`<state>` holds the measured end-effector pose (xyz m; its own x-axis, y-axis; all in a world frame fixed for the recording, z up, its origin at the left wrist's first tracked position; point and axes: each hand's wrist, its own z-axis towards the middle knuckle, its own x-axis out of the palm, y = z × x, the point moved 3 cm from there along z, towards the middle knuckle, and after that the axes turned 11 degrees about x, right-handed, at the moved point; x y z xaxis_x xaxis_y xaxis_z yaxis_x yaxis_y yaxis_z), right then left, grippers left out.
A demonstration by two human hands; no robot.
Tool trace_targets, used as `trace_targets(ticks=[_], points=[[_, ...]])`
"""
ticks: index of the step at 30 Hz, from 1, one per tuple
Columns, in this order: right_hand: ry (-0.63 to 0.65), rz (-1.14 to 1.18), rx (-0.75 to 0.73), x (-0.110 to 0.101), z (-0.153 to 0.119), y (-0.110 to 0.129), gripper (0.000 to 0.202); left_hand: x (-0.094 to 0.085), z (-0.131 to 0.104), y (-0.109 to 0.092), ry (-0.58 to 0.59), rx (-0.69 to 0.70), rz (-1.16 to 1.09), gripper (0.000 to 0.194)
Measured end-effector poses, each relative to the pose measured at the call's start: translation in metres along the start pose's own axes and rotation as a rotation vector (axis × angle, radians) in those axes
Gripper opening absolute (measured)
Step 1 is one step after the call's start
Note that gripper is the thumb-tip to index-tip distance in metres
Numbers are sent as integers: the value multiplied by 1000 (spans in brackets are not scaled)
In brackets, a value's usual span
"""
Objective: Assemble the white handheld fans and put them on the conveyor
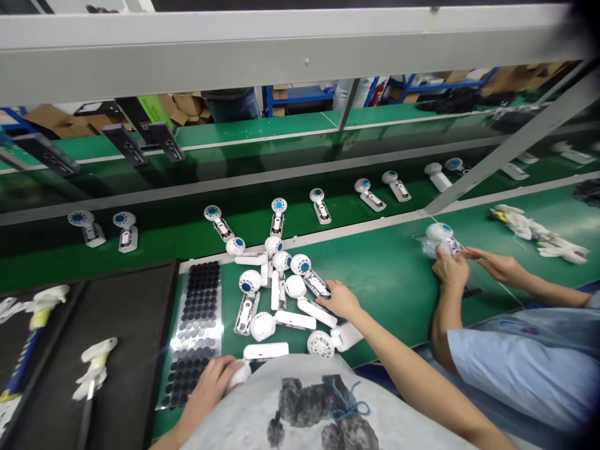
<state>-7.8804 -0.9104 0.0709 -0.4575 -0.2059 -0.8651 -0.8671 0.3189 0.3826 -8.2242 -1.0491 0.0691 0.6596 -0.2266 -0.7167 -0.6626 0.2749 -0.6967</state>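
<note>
My left hand (210, 384) is closed round the round head of a white handheld fan (266, 351), whose handle points right, close to my shirt. With fingers bent, my right hand (341, 301) grips the handle end of another handheld fan (313, 278); this one has an uncovered handle and a blue disc in its head. Between and beyond my hands lies a loose pile of similar fans (281, 290), some with handles uncovered, others closed. A fan with a ribbed round grille (321, 344) rests below my right wrist. Left of the pile is a clear sheet of round black stickers (201, 300).
Several fans (320, 205) sit spaced along the green conveyor belt (178, 228) beyond a metal edge. A co-worker's hands (452, 269) hold a fan at right, near white gloves (539, 231). A black tray (126, 325) with taped tools is at left. A grey beam (300, 59) crosses overhead.
</note>
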Motion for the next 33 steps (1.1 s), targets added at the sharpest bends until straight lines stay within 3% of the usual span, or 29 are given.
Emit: trace_targets(ticks=[3, 6, 8, 10, 13, 16, 18, 23, 27, 33], points=[[-47, 48, -5, -8, 1, -3, 33, -15, 4, 2, 75, 15, 24, 37], [-115, 119, 4, -28, -2, -14, 32, -30, 29, -15, -62, 61, 14, 36], [-168, 173, 9, -43, -12, -24, 33, -29, 52, -38, -167, 51, -89, 36], [-226, 230, -2, -57, -29, -29, 34, -15, 81, -67, -186, -47, -342, 40], [-315, 308, -45, -70, -65, -20, 39, 21, 132, -120, -57, -269, -912, 47], [-391, 412, -183, -74, -103, 3, 37, 44, 174, -170, -54, -251, -1297, 39], [-374, 465, -267, -75, -123, 17, 41, 45, 188, -186, -129, -254, -1369, 36], [-144, 602, -385, -87, -146, 30, 22, 21, 184, -184, -204, -384, -1247, 48], [-23, 651, -410, -102, -150, 35, 27, 2, 174, -184, -141, -241, -1192, 51], [34, 606, -456, -106, -155, 55, 26, 1, 162, -189, -139, -137, -1053, 49]])
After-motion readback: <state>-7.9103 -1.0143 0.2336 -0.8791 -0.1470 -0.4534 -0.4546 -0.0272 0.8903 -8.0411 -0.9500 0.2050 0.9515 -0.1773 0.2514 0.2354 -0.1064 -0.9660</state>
